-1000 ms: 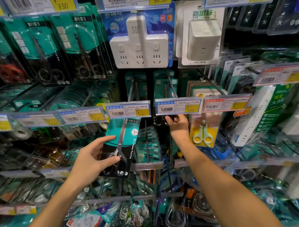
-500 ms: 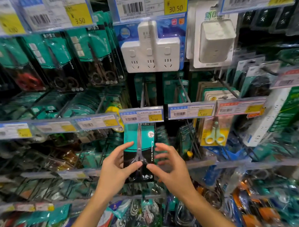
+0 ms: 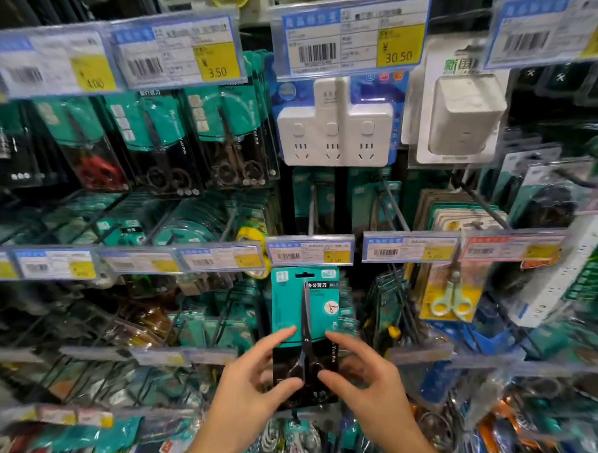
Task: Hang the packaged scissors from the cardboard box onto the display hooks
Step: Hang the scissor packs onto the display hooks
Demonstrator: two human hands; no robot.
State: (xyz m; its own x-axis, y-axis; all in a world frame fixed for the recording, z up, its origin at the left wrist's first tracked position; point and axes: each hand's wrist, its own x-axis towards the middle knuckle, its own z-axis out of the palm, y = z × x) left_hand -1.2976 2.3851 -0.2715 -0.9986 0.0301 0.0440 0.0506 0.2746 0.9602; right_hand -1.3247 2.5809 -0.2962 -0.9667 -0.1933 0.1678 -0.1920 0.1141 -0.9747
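Both hands pinch one scissors pack (image 3: pixel 305 332) upright btwn them: left hand (image 3: pixel 253 382) w/ thumb at pack's lower front, forefinger on the teal card's left edge; right hand (image 3: pixel 362 377) mirrors it on the right side, fingers narrowly spread. Pack's hang slot sits just below a price tag (image 3: pixel 310 254). Behind: more hung scissors packs (image 3: pixel 232 140) on upper row, white power adapter (image 3: pixel 334 132) farther up.

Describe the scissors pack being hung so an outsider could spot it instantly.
Find the white three-outlet power strip hanging top centre. Straight below it, under the 3.50 price tag, the teal-and-black carded black scissors sits pinched between the left hand and right hand. It is the only pack held by hands.
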